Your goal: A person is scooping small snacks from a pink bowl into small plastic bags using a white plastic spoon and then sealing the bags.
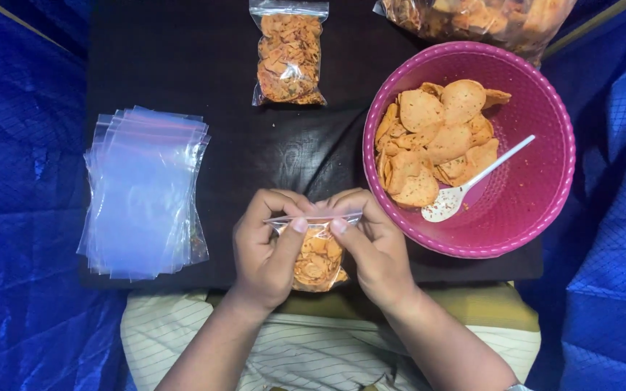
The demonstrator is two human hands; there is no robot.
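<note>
Far left: blue tarpaulin (16, 181) lines the side; the same cloth shows again on the right.
Empty bags: a fanned stack of clear zip bags (143, 192) lies flat on the dark table (219, 80), well apart from the hands.
Left hand: left hand (266, 250) clenched on the left end of the small filled bag (316, 261), thumb and fingers pinching its top strip.
Held bag: small filled bag sits between both hands, just above the near table edge, upright, holding orange crisps; top strip stretched level.
Right hand: right hand (371, 246) grips the right end of the same strip, thumb pressed on the seal.
Behind: a finished packed bag (289, 54) of crisps lies at the far table edge.
Right: pink basket bowl (545, 108) holds a heap of round crisps (436, 137); a white plastic spoon (472, 181) leans inside it, bowl end down.
Far right corner: a large clear sack (487, 18) of crisps, partly out of frame.
</note>
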